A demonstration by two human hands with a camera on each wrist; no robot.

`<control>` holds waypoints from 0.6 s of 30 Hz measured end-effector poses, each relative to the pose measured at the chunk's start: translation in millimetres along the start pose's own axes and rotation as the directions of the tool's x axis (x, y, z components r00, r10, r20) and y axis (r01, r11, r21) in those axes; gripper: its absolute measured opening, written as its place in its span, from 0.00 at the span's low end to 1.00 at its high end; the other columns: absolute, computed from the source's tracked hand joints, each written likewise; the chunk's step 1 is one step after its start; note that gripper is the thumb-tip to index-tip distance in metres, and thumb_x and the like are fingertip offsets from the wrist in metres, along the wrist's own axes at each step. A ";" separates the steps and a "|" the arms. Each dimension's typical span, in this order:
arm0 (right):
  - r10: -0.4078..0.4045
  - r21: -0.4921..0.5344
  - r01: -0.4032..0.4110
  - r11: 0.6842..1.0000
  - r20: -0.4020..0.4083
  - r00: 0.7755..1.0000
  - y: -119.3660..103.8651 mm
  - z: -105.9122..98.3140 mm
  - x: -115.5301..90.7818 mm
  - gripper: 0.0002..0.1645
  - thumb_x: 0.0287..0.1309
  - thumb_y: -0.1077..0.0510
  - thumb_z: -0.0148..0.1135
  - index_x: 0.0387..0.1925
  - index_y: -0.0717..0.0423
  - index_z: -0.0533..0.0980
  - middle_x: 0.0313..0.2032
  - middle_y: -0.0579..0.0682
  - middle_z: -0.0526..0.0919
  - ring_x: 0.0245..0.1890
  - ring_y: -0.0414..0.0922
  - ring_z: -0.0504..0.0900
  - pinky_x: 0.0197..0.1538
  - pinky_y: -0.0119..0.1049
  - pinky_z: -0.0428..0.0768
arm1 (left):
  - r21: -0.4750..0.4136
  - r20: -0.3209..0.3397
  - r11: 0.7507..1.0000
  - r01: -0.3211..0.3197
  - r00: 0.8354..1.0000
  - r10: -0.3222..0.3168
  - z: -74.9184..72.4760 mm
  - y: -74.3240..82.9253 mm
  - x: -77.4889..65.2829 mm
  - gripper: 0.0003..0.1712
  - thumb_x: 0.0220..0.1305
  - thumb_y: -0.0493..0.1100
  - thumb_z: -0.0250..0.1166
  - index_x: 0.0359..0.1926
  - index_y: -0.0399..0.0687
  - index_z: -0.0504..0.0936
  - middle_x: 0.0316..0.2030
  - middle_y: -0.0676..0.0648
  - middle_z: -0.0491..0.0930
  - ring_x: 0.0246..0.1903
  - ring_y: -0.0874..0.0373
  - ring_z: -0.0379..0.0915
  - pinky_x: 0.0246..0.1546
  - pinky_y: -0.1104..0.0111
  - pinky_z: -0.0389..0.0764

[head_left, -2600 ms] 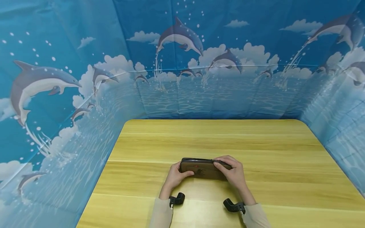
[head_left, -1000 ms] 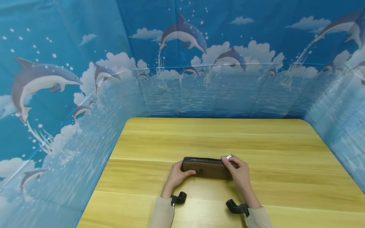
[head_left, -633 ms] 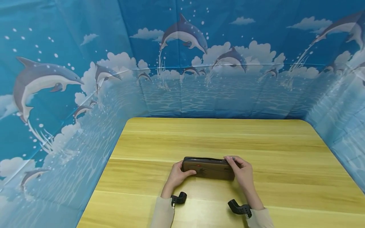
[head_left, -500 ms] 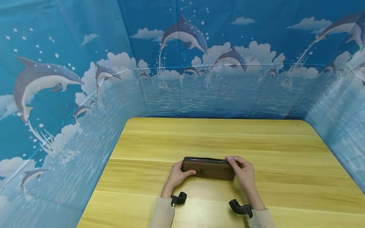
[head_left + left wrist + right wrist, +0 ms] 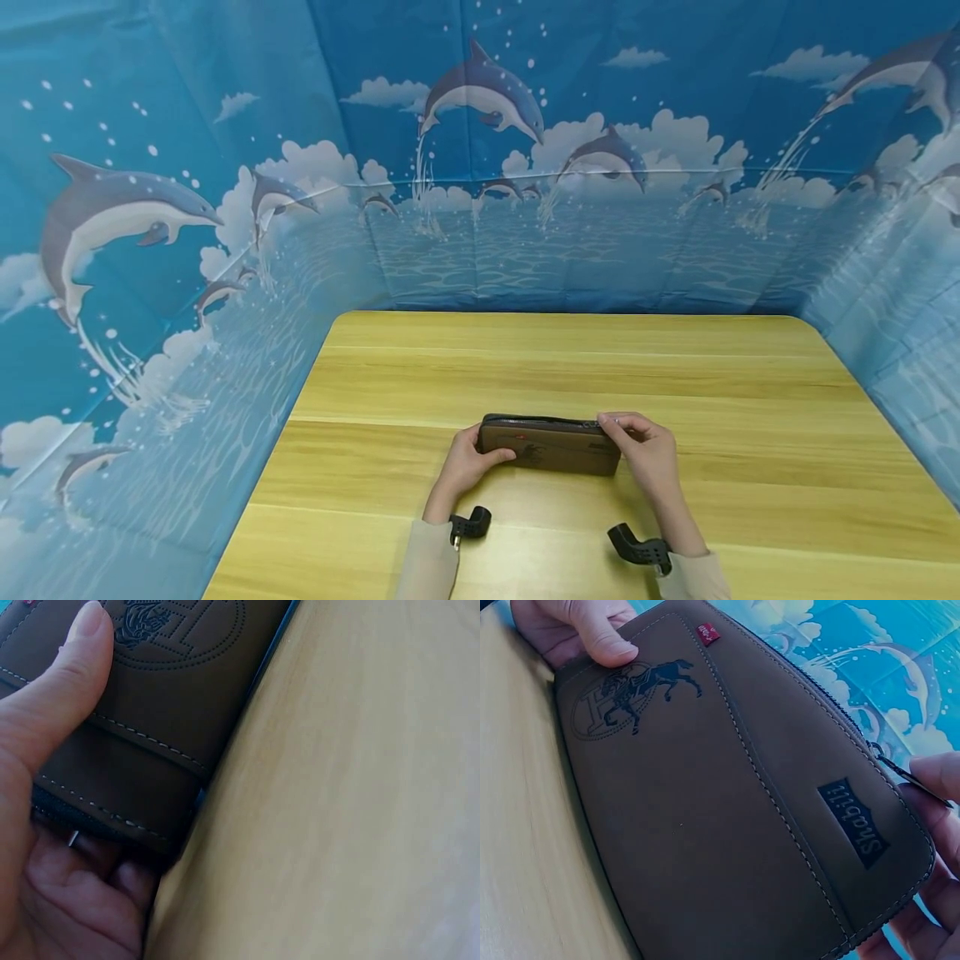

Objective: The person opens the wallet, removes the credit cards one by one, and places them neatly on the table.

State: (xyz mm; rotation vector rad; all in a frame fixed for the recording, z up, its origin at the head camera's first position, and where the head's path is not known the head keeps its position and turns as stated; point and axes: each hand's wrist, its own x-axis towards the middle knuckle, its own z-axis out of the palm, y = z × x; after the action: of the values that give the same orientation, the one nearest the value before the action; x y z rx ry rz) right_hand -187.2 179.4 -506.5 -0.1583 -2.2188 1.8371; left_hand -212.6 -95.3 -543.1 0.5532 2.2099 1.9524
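A brown zip-around wallet (image 5: pixel 553 450) stands on its long edge at the near middle of the table, zip side up. My left hand (image 5: pixel 461 465) grips its left end, thumb on the front face beside a stamped horse emblem (image 5: pixel 641 690). At the upper right corner my right hand (image 5: pixel 651 457) pinches the metal zipper pull (image 5: pixel 909 778) between thumb and finger. Zip teeth (image 5: pixel 517 420) show along the top, with a narrow dark gap to the left of the slider. A dark brand patch (image 5: pixel 853 823) sits near the right end. The wallet's inside is hidden.
The light wood-grain table (image 5: pixel 420 375) stretches away beyond the hands. Blue dolphin-print sheeting (image 5: pixel 480 242) hangs behind it and at both sides. Black wrist mounts (image 5: pixel 639 546) protrude from both wrists above the table.
My right hand has slid rightward along the wallet's top edge with the zipper pull, baring more of the front's right end. The left hand keeps its hold at the left end.
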 end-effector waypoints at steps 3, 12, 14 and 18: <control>0.037 0.001 -0.037 0.999 0.004 0.999 -1.6 -1.2 0.3 0.19 0.54 0.50 0.69 0.31 0.65 0.83 0.37 0.46 0.85 0.40 0.39 0.80 0.39 0.28 0.77 | -0.011 -0.003 1.000 -0.012 1.000 0.012 0.9 -0.1 -0.3 0.16 0.55 0.37 0.71 0.45 0.41 0.82 0.37 0.51 0.83 0.38 0.57 0.79 0.40 0.63 0.79; 0.033 -0.016 -0.033 0.999 0.009 0.999 0.1 -3.9 1.7 0.18 0.56 0.51 0.68 0.33 0.64 0.84 0.37 0.46 0.85 0.42 0.38 0.79 0.43 0.27 0.75 | -0.010 -0.005 1.000 -0.020 1.000 0.020 1.7 -19.4 4.1 0.17 0.55 0.37 0.70 0.47 0.42 0.82 0.38 0.51 0.84 0.39 0.57 0.79 0.41 0.63 0.79; 0.032 -0.011 -0.032 0.999 0.012 0.999 1.0 -4.7 1.7 0.18 0.56 0.50 0.68 0.34 0.64 0.84 0.38 0.46 0.85 0.42 0.38 0.79 0.44 0.27 0.75 | -0.007 -0.015 1.000 -0.020 1.000 0.020 2.0 -27.9 5.8 0.17 0.54 0.37 0.71 0.47 0.43 0.82 0.38 0.51 0.83 0.39 0.57 0.79 0.41 0.64 0.79; 0.041 0.000 -0.041 0.999 0.014 0.999 2.7 -5.9 2.0 0.19 0.56 0.50 0.68 0.34 0.65 0.84 0.38 0.46 0.85 0.43 0.38 0.79 0.46 0.27 0.74 | -0.004 -0.024 0.999 -0.040 0.999 0.040 2.0 -35.0 6.7 0.17 0.54 0.40 0.71 0.46 0.46 0.82 0.38 0.50 0.83 0.39 0.56 0.79 0.40 0.63 0.79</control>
State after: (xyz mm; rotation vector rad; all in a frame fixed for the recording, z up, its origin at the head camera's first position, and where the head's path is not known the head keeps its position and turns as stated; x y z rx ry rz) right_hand -187.7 185.9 -507.8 -0.1927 -2.2411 1.8654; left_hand -224.3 -94.2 -576.8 0.5808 2.2255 1.9931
